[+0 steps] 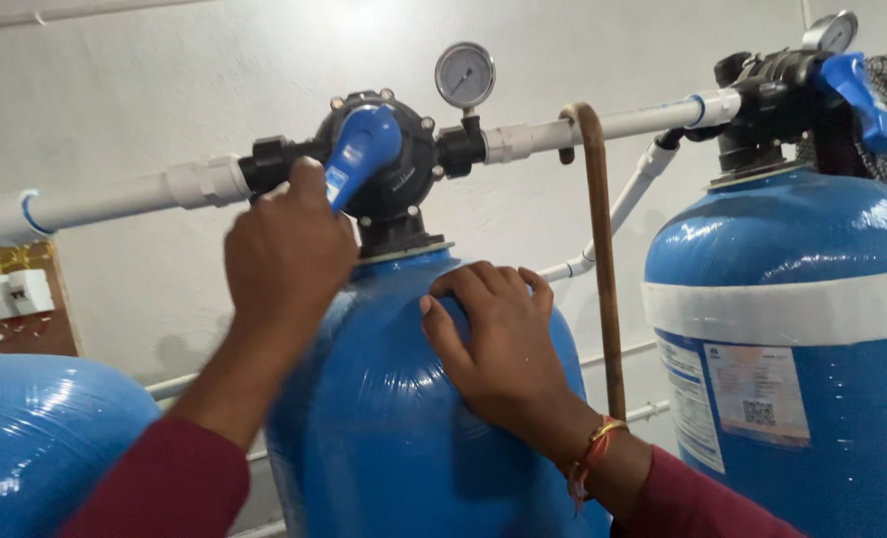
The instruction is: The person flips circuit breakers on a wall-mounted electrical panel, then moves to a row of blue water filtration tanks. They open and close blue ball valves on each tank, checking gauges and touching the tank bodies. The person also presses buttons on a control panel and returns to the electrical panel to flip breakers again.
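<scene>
- Looking down from the head camera, the left hand [286, 251] is raised to the blue valve handle [362, 151] on the black multiport valve head [388, 164] that caps the middle blue filter tank [403, 399].
- That hand is curled, seen from the back; its fingertips meet the lower end of the handle, but whether they wrap fully around it I cannot tell, since the knuckles hide the grip.
- The handle's long axis runs on a slant, from its rounded hub at upper right down to its free end at lower left, so the free end lies just above and to the right of the left hand's knuckles.
- The right hand [498, 344] lies spread and flat on the tank's shoulder, palm on the blue shell, holding nothing; it sits below and to the right of the valve, well short of the handle.
- Of the two, the left hand is plainly the nearer to the handle.
- A round pressure gauge [464, 75] stands on the fitting just right of the valve head, and a white pipe [115, 199] runs out to the left.
- A brown curved pipe [603, 259] drops behind the right hand.
- A second blue tank [792, 349] with its own blue-handled valve [857, 95] stands at the right; a third tank [45, 438] shows at lower left.
</scene>
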A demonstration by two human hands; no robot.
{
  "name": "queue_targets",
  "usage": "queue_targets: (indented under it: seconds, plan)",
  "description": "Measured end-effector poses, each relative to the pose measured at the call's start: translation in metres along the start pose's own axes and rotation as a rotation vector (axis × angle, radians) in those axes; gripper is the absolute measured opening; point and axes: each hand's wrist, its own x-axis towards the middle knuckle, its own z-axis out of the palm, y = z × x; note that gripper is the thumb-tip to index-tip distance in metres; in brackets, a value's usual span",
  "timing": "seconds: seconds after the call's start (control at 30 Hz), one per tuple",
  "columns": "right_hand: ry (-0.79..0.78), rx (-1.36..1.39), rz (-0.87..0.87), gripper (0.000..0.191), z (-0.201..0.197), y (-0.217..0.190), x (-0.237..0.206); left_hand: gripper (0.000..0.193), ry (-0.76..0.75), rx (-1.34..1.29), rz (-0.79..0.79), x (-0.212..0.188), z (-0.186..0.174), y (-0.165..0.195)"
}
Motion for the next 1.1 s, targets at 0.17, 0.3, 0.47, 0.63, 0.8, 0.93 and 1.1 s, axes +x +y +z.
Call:
queue_targets:
  seconds: [0.17,0.3,0.47,0.63,0.8,0.93,1.1]
  plan:
    - [0.002,0.016,-0.006,0.025,0.000,0.000,-0.001,0.033,-0.061,0.007,0.144,0.016,0.012,-0.035]
    - [-0.015,0.011,0.024,0.024,0.000,0.001,0.000,0.032,-0.039,0.035,0.219,0.021,0.019,-0.044]
    - [0.015,-0.001,-0.021,0.026,0.002,-0.002,-0.003,0.032,-0.026,0.061,0.256,0.018,0.020,-0.049]
    - [-0.012,-0.024,0.003,0.027,0.002,-0.004,-0.001,0.015,0.007,0.154,0.350,0.028,0.004,-0.053]
    - [-0.028,-0.040,-0.006,0.028,0.003,-0.004,0.001,0.027,-0.117,0.448,0.585,0.074,-0.036,-0.059]
    - [-0.001,-0.045,-0.043,0.027,0.004,-0.003,-0.001,0.036,-0.240,0.498,0.632,0.087,-0.053,-0.057]
    - [-0.009,-0.028,-0.047,0.026,0.002,-0.003,-0.002,0.046,-0.179,0.490,0.631,0.082,-0.055,-0.052]
